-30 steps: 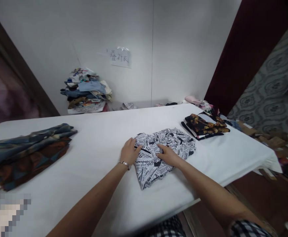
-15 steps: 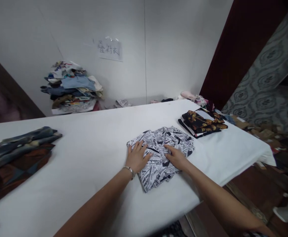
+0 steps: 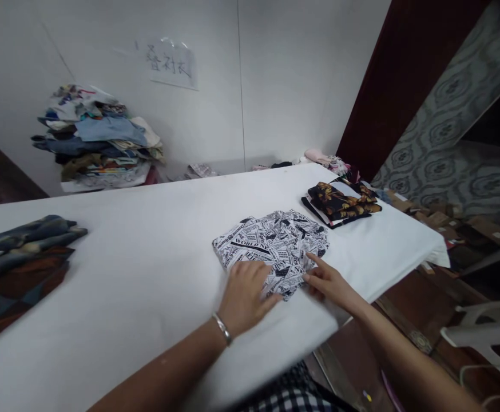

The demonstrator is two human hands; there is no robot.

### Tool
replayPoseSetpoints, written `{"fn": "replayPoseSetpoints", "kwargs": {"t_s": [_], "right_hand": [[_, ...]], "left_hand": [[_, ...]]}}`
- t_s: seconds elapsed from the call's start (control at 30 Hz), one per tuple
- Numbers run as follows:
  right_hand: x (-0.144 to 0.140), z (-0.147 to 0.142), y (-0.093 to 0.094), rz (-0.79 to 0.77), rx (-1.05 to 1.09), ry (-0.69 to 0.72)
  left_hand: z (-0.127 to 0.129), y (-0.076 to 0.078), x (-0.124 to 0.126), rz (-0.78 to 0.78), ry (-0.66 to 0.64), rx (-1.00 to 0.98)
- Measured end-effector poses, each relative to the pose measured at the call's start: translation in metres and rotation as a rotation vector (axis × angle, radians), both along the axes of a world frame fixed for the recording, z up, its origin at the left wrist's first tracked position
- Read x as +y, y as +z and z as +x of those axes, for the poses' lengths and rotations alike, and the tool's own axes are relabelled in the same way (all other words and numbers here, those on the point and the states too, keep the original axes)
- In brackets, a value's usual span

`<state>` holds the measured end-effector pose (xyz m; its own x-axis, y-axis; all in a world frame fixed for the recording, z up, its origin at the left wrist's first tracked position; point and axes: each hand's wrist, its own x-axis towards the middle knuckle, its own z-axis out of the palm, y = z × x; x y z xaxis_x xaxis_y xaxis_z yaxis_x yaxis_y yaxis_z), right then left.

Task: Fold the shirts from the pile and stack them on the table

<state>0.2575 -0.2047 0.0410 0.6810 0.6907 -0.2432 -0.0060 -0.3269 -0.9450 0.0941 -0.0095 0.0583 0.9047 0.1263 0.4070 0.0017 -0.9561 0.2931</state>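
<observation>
A folded shirt (image 3: 254, 240) with black-and-white newspaper print lies on the white-covered table (image 3: 147, 257). Over its near left edge is my left hand (image 3: 245, 294), slightly blurred, a silver bracelet at its wrist; the fingers lie stretched forward on the cloth and the thumb points right. My right hand (image 3: 329, 283) is at the shirt's near right edge, index finger extended and thumb apart, the other fingers partly curled. Neither hand visibly grips the fabric. What lies beneath the left palm is hidden.
Folded dark garments with a gold floral pattern (image 3: 342, 200) lie to the right. Blue and rust-brown clothes (image 3: 22, 257) lie at left. Behind the table rises a tall clothes pile (image 3: 99, 140). A white plastic chair (image 3: 481, 332) and cardboard boxes (image 3: 488, 229) stand at right.
The shirt's near corner, which pointed toward me, no longer shows, and its near edge lies farther back. Both hands have come to that edge. The whole view has shifted slightly.
</observation>
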Motion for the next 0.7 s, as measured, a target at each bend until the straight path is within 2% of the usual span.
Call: {"fn": "replayPoseSetpoints", "kwargs": {"t_s": [0.1,0.27,0.37,0.47,0.57,0.7], "right_hand": [[0.013,-0.011,0.001,0.067,0.048,0.004],[0.031,-0.016,0.003,0.175,0.017,-0.073],[0.026,-0.017,0.001,0.087,0.004,-0.053],[0.011,-0.020,0.002,0.020,0.031,-0.099],[-0.007,-0.027,0.009,0.037,0.175,-0.223],[-0.014,-0.036,0.015,0.117,0.469,-0.315]], "left_hand": [[0.004,0.000,-0.028,0.118,-0.093,0.062],[0.025,-0.004,-0.027,0.257,0.005,0.042],[0.025,-0.008,-0.024,0.260,-0.015,0.092],[0.018,-0.004,-0.019,0.120,-0.132,0.156],[0.017,0.011,0.003,-0.075,-0.107,0.126],[0.045,0.029,0.062,-0.144,0.129,0.126]]}}
